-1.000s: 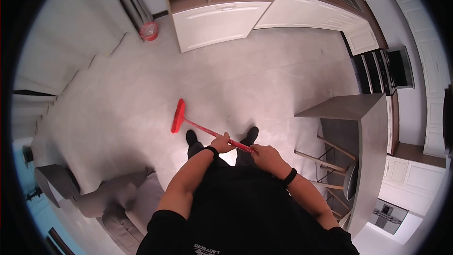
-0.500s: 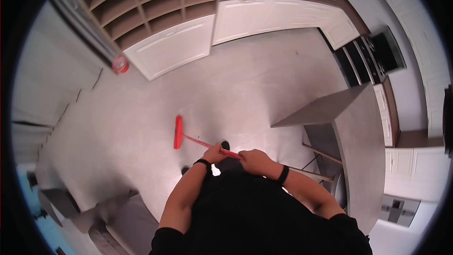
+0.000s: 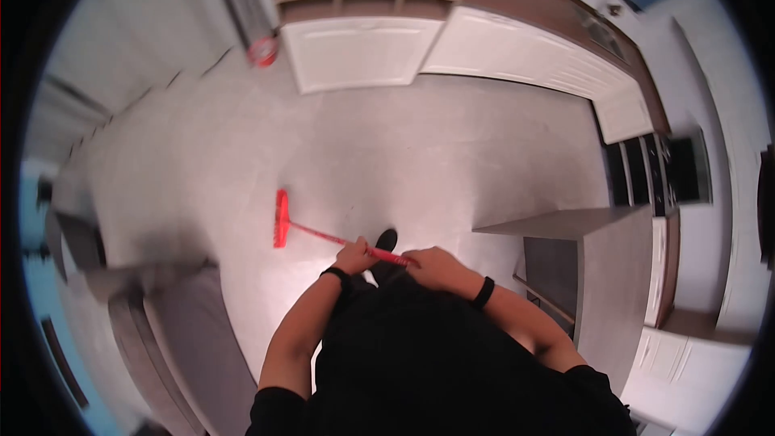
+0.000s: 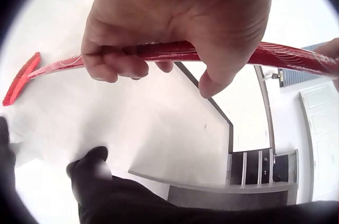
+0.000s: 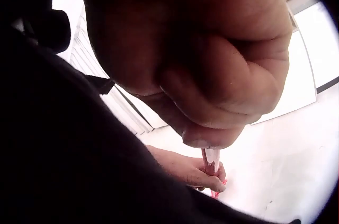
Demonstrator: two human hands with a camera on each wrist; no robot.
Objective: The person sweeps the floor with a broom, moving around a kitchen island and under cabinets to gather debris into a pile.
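A red broom (image 3: 281, 219) stretches from the floor on the left up to both hands in front of the body. Its bristled head (image 4: 22, 78) lies at floor level, left of the feet. My left hand (image 3: 354, 257) grips the red handle (image 4: 167, 52) partway along, fingers curled round it and thumb hanging below in the left wrist view. Up at the handle's top end, my right hand (image 3: 440, 268) holds on with its fingers folded tightly, as the right wrist view (image 5: 222, 75) shows. That hand hides the handle's end.
A dark shoe (image 3: 387, 240) shows just beyond the hands. To the right stands a grey counter (image 3: 617, 274), and to the left a grey sofa (image 3: 190, 331). A red bin (image 3: 262, 52) sits by the curtain, next to a shelved white cabinet (image 3: 359, 52).
The head view has swung about and the body has moved over the floor. The broom head now lies further left of the feet. Both hands keep their hold on the handle.
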